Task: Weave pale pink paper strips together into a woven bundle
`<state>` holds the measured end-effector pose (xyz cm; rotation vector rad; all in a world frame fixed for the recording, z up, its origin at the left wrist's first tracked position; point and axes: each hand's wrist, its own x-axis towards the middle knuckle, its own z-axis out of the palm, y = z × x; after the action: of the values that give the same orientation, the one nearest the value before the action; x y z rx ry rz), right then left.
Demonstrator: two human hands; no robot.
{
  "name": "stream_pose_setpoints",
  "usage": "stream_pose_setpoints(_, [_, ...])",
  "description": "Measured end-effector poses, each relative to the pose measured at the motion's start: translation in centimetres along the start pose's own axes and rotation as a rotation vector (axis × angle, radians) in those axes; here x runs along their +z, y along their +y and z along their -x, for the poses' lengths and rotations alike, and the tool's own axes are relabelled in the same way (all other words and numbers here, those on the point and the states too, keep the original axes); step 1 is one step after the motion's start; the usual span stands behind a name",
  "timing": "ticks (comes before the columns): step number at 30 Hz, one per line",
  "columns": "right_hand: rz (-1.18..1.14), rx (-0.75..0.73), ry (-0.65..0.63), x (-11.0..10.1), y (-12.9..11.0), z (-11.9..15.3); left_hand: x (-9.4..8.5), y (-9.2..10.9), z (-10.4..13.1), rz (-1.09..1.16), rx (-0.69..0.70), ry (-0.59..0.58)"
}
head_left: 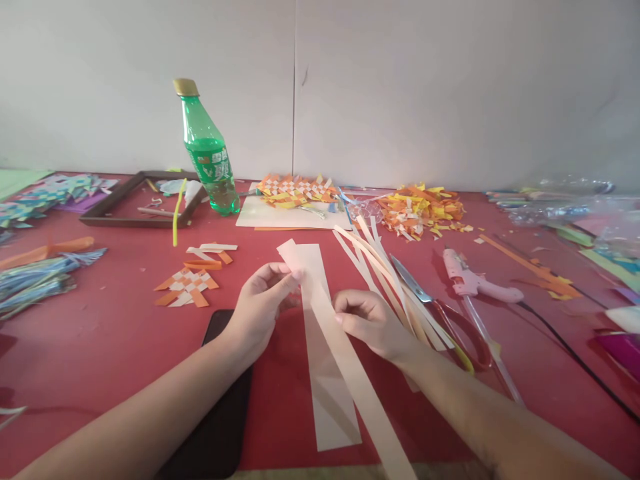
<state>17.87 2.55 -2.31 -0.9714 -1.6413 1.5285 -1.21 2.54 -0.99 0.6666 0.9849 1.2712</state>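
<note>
A long cream paper strip (350, 357) slants across the middle, its top end pinched between the thumb and fingers of my left hand (267, 303). My right hand (367, 320) grips the same strip by its right edge a little lower, fingers curled. Beneath it a wider pale paper strip (327, 387) lies on the red table. Close to my right hand are a bundle of narrow cut paper strips (375, 267) and scissors (423, 293) with red handles. A black phone-like slab (220, 413) is partly hidden under my left forearm.
A green bottle (210, 153) stands at the back beside a dark frame (90, 217). Woven orange and white paper pieces (187, 287) lie left, with an orange-yellow heap (425, 210) behind. A pink glue gun (465, 277) with a black cord rests at right.
</note>
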Motion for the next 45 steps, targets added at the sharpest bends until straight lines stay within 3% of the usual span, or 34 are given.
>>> stream_pose_setpoints(8, [-0.037,0.003,-0.032,-0.1,-0.4,0.1,-0.3,-0.3,0.1,-0.024,-0.041,-0.072])
stream_pose_setpoints(18, [-0.406,0.135,-0.141,0.2,0.2,0.0,-0.4,-0.3,0.4,-0.026,-0.082,-0.277])
stream_pose_setpoints(29, [-0.577,0.242,-0.002,0.1,0.0,-0.4,-0.3,-0.6,0.3,-0.174,0.012,-0.188])
stream_pose_setpoints(35, [-0.627,0.297,0.005,-0.3,0.0,-0.6,-0.3,-0.5,0.4,-0.242,-0.074,-0.303])
stream_pose_setpoints(40, [-0.483,0.220,-0.009,-0.2,0.3,-0.6,-0.2,-0.7,1.2,-0.324,-0.215,-0.474])
stream_pose_setpoints(45, [-0.327,0.203,0.007,-0.1,0.5,-0.2,0.2,-0.5,1.1,-0.247,-0.188,-0.347])
